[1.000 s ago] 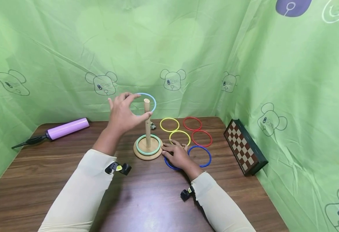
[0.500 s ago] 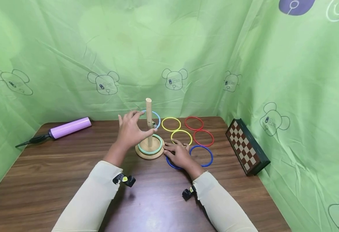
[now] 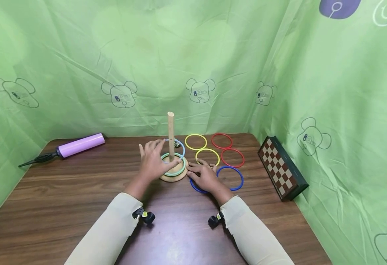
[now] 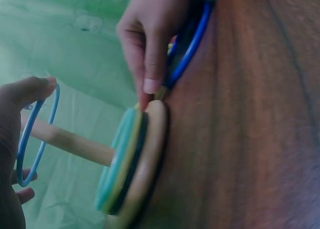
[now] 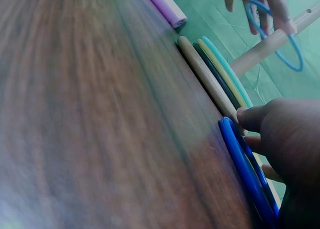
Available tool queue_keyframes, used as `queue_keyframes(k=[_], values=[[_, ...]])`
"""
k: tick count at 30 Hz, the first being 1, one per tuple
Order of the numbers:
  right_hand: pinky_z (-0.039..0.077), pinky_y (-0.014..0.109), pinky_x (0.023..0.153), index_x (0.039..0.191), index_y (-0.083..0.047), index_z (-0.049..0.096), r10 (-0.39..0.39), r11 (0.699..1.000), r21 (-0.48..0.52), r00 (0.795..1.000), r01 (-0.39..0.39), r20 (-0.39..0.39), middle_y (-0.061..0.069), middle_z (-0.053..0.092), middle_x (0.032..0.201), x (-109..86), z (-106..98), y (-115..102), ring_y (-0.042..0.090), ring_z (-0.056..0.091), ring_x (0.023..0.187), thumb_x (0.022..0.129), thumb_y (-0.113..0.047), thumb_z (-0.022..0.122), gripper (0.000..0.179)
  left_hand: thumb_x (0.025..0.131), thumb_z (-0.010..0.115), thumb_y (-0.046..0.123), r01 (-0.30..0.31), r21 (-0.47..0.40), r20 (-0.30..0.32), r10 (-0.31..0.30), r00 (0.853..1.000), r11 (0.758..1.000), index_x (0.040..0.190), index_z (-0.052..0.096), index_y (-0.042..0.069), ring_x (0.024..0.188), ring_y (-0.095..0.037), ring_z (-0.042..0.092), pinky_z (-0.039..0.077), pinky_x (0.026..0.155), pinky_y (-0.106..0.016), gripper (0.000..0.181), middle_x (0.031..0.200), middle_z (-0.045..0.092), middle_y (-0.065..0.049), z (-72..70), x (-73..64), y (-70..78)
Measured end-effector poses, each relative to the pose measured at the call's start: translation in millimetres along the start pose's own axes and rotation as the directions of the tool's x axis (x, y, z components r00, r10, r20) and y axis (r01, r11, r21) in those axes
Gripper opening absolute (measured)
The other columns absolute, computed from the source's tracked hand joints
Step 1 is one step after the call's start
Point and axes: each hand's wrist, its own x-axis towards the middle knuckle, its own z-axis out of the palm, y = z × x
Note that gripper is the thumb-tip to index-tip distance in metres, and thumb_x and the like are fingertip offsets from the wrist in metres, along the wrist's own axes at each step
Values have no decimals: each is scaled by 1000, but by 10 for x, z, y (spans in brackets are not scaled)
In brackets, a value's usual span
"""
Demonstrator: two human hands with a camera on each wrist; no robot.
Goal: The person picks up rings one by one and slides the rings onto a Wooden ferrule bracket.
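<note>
A wooden pole [image 3: 171, 127] stands upright on a round wooden base [image 3: 173, 179]. My left hand [image 3: 151, 162] pinches a light blue ring [image 3: 184, 149] between thumb and fingers. The ring hangs around the pole, above a mint green ring [image 3: 177, 173] resting on the base. Below that one, the left wrist view shows a yellow ring [image 4: 131, 154] and a dark green ring [image 4: 138, 156]. My right hand [image 3: 206, 177] lies with fingers spread, its thumb and index fingertips touching the base's right rim. Under this hand, a blue ring [image 3: 196, 188] is partly hidden.
Right of the base lie another blue ring [image 3: 241, 178], two yellow rings, the farther one [image 3: 196, 134] uncovered, and two red rings, including one [image 3: 232, 141] at the back. A purple hand pump [image 3: 80, 145] lies back left. A checkered board box [image 3: 279, 169] stands at right.
My left hand has lowered the light blue ring from the pole's top to its lower part, just above the stack. The right hand has stayed by the base.
</note>
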Motion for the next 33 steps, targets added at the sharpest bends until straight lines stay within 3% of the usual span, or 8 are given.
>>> queue_keyframes(k=[7,15,20,33], values=[[22,75,119,142,-25,75,8,1000,-3,1000,-8,6,1,68,154,-4,-2,3,37,43,161,109,-33,69,35,76,92,65,62,-27,31,-61,998,998,157,55,2,151,-53,44,10,125,-87,109,156,59,-26,175,-87,-58],[21,75,120,145,-27,73,7,1000,-22,1000,-6,14,-1,65,157,-9,16,21,36,41,162,109,-35,68,37,75,93,65,65,35,54,-67,996,997,158,54,3,152,-54,44,13,124,-88,111,157,59,-24,355,-201,-127],[22,76,119,143,-26,74,2,1000,-13,1000,-2,-4,0,67,156,-10,19,21,37,42,161,109,-33,69,35,75,93,65,58,46,48,-60,997,997,157,55,3,151,-54,46,16,122,-90,110,157,60,-24,390,-238,-160],[22,76,121,145,-28,72,20,999,-39,1000,-19,8,-3,66,156,-4,28,34,36,41,162,109,-37,68,37,78,91,66,93,37,126,-97,987,995,161,51,5,157,-53,39,9,123,-90,111,161,57,-22,436,-245,-234]])
